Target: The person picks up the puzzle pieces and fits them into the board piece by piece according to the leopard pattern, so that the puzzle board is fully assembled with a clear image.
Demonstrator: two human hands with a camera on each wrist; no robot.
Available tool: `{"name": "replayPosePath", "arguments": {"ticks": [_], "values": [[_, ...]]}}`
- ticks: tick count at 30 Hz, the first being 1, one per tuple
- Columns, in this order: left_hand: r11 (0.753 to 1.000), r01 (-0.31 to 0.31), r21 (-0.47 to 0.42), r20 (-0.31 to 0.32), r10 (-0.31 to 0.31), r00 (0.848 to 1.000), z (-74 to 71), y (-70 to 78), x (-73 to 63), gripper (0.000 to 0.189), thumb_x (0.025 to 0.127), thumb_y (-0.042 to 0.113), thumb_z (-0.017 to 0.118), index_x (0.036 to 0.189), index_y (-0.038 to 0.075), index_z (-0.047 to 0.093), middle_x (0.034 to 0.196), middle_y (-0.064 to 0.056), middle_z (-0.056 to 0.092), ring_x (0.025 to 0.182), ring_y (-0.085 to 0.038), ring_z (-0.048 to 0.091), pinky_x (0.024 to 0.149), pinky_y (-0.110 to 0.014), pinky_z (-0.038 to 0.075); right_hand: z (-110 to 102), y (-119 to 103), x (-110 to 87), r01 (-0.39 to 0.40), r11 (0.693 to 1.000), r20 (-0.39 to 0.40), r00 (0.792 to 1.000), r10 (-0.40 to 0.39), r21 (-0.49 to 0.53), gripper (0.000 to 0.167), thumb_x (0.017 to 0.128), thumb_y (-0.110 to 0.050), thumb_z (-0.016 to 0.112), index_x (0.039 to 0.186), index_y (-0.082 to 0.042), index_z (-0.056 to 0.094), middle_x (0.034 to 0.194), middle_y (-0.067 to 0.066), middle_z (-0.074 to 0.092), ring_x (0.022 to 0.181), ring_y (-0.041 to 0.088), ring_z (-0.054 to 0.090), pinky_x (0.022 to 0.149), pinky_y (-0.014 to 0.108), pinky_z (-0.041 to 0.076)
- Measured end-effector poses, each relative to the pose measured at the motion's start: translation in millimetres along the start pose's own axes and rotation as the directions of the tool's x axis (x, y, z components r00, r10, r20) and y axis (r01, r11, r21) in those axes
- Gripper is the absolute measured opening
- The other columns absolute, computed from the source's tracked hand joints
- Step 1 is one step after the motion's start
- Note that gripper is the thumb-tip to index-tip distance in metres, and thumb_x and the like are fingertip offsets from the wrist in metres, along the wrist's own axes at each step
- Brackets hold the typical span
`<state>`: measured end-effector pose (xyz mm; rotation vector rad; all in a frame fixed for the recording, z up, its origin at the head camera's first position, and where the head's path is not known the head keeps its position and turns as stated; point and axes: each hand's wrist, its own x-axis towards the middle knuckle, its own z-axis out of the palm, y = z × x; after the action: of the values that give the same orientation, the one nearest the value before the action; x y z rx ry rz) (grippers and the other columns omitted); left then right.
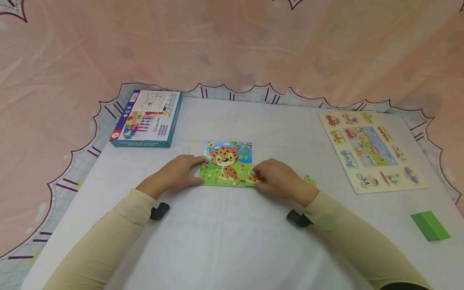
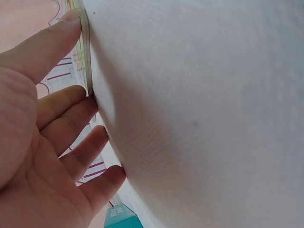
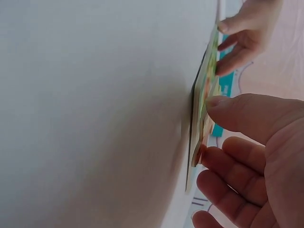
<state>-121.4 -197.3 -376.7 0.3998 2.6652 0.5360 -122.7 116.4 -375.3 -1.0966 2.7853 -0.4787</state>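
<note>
A square jigsaw puzzle (image 1: 225,159) with a spotted leopard cub on grass lies flat on the white-covered table. My left hand (image 1: 176,174) rests at its left side, thumb by the lower left corner and fingers spread loosely along the edge. At the lower right corner my right hand (image 1: 277,179) pinches a puzzle piece (image 1: 250,179) with an orange spotted patch; the piece overlaps the puzzle there. In the right wrist view, the thumb (image 3: 232,111) lies on that piece, above the puzzle's surface. My fingers hide part of the piece.
Behind the right wrist a small green piece (image 1: 309,180) partly shows. A boxed bead set (image 1: 146,119) stands at the back left. On the right are a wooden picture board (image 1: 373,151) with vehicles and toys, and a green block (image 1: 430,226).
</note>
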Motion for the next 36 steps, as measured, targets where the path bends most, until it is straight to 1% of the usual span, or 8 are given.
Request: {"name": "replayPosePath", "arguments": {"ticks": [4,11,20,23,25,29,32,36], "values": [[1.0,0.005,0.0,0.0,-0.005,1.0,-0.4,1.3,-0.7,0.076,0.087,0.032,0.079,0.151,0.007,0.045,0.15,-0.022,0.045,0.14,-0.042,0.036,0.115,-0.055,0.031,0.7,-5.7,7.4,0.012,1.0,0.01,1.0,-0.012,-0.014,0.03,0.088,-0.019,0.074,0.111,-0.001,0.07,0.097,0.005,0.068,0.092,0.023,0.06,0.083,0.038,0.053],[1.0,0.006,-0.008,-0.003,-0.006,1.0,-0.8,1.5,-0.1,0.076,0.086,0.031,0.08,0.15,0.007,0.046,0.15,-0.021,0.045,0.14,-0.041,0.037,0.115,-0.055,0.031,2.9,-14.6,18.4,0.003,1.0,0.046,0.999,-0.002,-0.015,0.031,0.089,-0.02,0.074,0.113,-0.001,0.069,0.1,0.006,0.068,0.101,0.026,0.062,0.088,0.041,0.053],[1.0,-0.018,-0.001,-0.013,0.018,1.0,-0.4,0.6,0.1,0.074,0.088,0.03,0.079,0.149,0.004,0.047,0.148,-0.023,0.047,0.139,-0.042,0.038,0.116,-0.054,0.03,4.9,-22.1,26.7,-0.018,1.0,0.058,0.998,0.018,0.002,0.029,0.09,-0.02,0.073,0.113,-0.003,0.069,0.103,0.006,0.067,0.106,0.027,0.06,0.092,0.041,0.052],[1.0,-0.013,0.001,-0.01,0.013,1.0,0.0,0.5,0.3,0.074,0.088,0.03,0.079,0.149,0.004,0.047,0.148,-0.023,0.047,0.139,-0.042,0.038,0.116,-0.054,0.03,6.6,-24.2,31.2,-0.024,1.0,0.076,0.997,0.024,0.0,0.03,0.091,-0.021,0.073,0.114,-0.003,0.069,0.102,0.006,0.067,0.106,0.027,0.06,0.091,0.041,0.051],[1.0,-0.006,-0.001,-0.006,0.006,1.0,0.0,0.8,0.1,0.074,0.088,0.031,0.079,0.149,0.005,0.047,0.149,-0.022,0.046,0.14,-0.042,0.037,0.116,-0.054,0.03,8.1,-25.5,33.9,-0.029,1.0,0.087,0.996,0.029,-0.003,0.033,0.091,-0.023,0.073,0.117,-0.002,0.069,0.105,0.006,0.068,0.106,0.026,0.06,0.091,0.04,0.051],[1.0,0.006,-0.001,0.0,-0.006,1.0,0.5,0.6,0.1,0.074,0.088,0.031,0.078,0.15,0.006,0.046,0.15,-0.022,0.045,0.141,-0.042,0.036,0.116,-0.054,0.029,10.1,-28.3,38.2,-0.039,0.999,0.101,0.994,0.041,-0.015,0.034,0.092,-0.025,0.072,0.119,-0.004,0.068,0.104,0.005,0.067,0.1,0.023,0.058,0.088,0.038,0.051],[1.0,0.005,0.001,-0.001,-0.005,1.0,0.6,0.5,0.2,0.074,0.088,0.031,0.079,0.15,0.006,0.046,0.149,-0.022,0.045,0.14,-0.041,0.036,0.116,-0.054,0.03,10.5,-30.2,40.7,-0.042,0.999,0.1,0.994,0.043,-0.012,0.031,0.092,-0.024,0.072,0.116,-0.005,0.068,0.101,0.004,0.065,0.098,0.023,0.058,0.087,0.038,0.051],[1.0,0.002,0.0,-0.003,-0.002,1.0,0.2,0.7,0.2,0.074,0.088,0.031,0.079,0.15,0.005,0.046,0.149,-0.022,0.046,0.14,-0.041,0.037,0.116,-0.054,0.03,11.3,-32.3,44.3,-0.033,0.999,0.087,0.996,0.033,-0.003,0.025,0.092,-0.021,0.071,0.111,-0.005,0.068,0.101,0.005,0.066,0.101,0.024,0.06,0.09,0.039,0.051]]}}
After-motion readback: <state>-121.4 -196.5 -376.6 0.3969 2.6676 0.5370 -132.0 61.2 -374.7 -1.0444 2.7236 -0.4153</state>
